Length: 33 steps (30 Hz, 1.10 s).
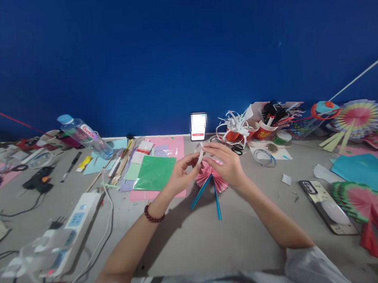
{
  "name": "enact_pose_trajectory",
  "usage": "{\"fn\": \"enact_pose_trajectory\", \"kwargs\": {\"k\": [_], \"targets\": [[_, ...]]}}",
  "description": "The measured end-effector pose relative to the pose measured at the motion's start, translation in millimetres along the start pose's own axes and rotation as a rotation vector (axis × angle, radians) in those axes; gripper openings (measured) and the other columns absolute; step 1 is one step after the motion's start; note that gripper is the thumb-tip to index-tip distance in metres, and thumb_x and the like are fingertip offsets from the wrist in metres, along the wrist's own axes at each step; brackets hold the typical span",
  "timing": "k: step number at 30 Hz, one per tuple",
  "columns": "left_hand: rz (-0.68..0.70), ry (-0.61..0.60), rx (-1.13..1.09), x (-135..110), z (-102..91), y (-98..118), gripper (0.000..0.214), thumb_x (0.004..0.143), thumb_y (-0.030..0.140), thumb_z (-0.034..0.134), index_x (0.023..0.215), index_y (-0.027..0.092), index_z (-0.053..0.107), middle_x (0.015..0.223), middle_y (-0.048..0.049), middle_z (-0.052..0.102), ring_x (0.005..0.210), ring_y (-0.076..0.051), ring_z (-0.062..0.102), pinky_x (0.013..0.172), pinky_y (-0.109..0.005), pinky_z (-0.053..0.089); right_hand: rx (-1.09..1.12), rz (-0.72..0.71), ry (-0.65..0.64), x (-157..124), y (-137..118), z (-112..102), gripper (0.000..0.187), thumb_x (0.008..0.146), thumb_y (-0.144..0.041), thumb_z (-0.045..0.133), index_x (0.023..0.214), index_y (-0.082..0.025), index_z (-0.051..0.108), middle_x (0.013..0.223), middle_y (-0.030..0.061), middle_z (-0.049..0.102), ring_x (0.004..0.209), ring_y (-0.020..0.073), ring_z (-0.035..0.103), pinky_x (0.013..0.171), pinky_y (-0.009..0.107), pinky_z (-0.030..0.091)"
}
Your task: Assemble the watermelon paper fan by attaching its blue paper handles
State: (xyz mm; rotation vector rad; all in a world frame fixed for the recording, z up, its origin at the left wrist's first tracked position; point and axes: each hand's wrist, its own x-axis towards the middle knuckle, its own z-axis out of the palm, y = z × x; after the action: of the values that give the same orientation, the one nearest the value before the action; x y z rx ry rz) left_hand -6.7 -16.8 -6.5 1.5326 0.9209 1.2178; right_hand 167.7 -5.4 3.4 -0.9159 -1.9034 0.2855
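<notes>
Between both hands is a narrow white roll of tape, raised above the table. The fingers of my left hand are closed on its left side. My right hand pinches it from the right. Just below the hands lies a pink pleated paper fan, opened into a round shape, with two blue sticks spread apart toward me. Part of the fan is hidden behind my hands.
A phone stands against the blue wall. Left are a green paper pack, a tilted bottle and a power strip with cables. Right are red cups, a phone under a white mouse, and a watermelon-coloured fan.
</notes>
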Motion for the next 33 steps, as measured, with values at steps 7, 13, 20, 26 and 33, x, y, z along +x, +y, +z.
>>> {"fn": "enact_pose_trajectory", "kwargs": {"k": [7, 13, 20, 26, 33], "targets": [[-0.041, -0.006, 0.012, 1.0, -2.9, -0.3, 0.03, 0.081, 0.035, 0.065, 0.103, 0.015, 0.068, 0.075, -0.0053, 0.071, 0.065, -0.014, 0.064, 0.07, -0.03, 0.053, 0.093, 0.14, -0.014, 0.6, -6.4, 2.5, 0.022, 0.086, -0.025, 0.058, 0.105, -0.027, 0.069, 0.11, 0.0049, 0.069, 0.108, 0.0224, 0.062, 0.089, 0.038, 0.054], [-0.046, -0.015, -0.013, 4.2, -3.5, -1.3, 0.027, 0.082, 0.04, 0.064, 0.088, 0.015, 0.069, 0.069, -0.004, 0.067, 0.062, -0.012, 0.062, 0.062, -0.025, 0.051, 0.393, 0.331, -0.01, 0.9, -6.0, 4.0, 0.013, 0.08, -0.025, 0.064, 0.092, -0.021, 0.065, 0.11, 0.0074, 0.066, 0.099, 0.0201, 0.064, 0.079, 0.032, 0.053], [-0.089, -0.01, -0.079, 5.7, -1.1, -5.3, 0.031, 0.08, 0.045, 0.064, 0.083, 0.014, 0.069, 0.052, 0.0026, 0.055, 0.048, -0.007, 0.048, 0.048, -0.021, 0.041, 0.618, 0.51, 0.063, 1.8, -1.6, 11.1, 0.018, 0.072, -0.028, 0.073, 0.078, -0.02, 0.058, 0.074, -0.0006, 0.062, 0.07, 0.0137, 0.062, 0.067, 0.028, 0.051], [-0.079, 0.14, -0.005, 4.7, 2.2, -4.4, 0.02, 0.075, 0.036, 0.068, 0.073, 0.016, 0.071, 0.058, -0.0002, 0.062, 0.052, -0.009, 0.05, 0.049, -0.022, 0.041, 0.659, 0.508, 0.043, -1.9, 2.2, 15.9, 0.039, 0.073, -0.027, 0.073, 0.108, -0.023, 0.057, 0.075, -0.0024, 0.064, 0.072, 0.0135, 0.062, 0.071, 0.029, 0.051], [-0.077, 0.248, 0.104, 4.0, 4.7, -6.4, 0.012, 0.071, 0.025, 0.065, 0.065, 0.016, 0.07, 0.065, -0.0026, 0.069, 0.056, -0.011, 0.054, 0.052, -0.022, 0.04, 0.514, 0.53, -0.058, -4.4, 2.6, 17.6, 0.022, 0.074, -0.036, 0.072, 0.086, -0.018, 0.071, 0.08, 0.005, 0.069, 0.075, 0.0174, 0.065, 0.069, 0.03, 0.053]]}}
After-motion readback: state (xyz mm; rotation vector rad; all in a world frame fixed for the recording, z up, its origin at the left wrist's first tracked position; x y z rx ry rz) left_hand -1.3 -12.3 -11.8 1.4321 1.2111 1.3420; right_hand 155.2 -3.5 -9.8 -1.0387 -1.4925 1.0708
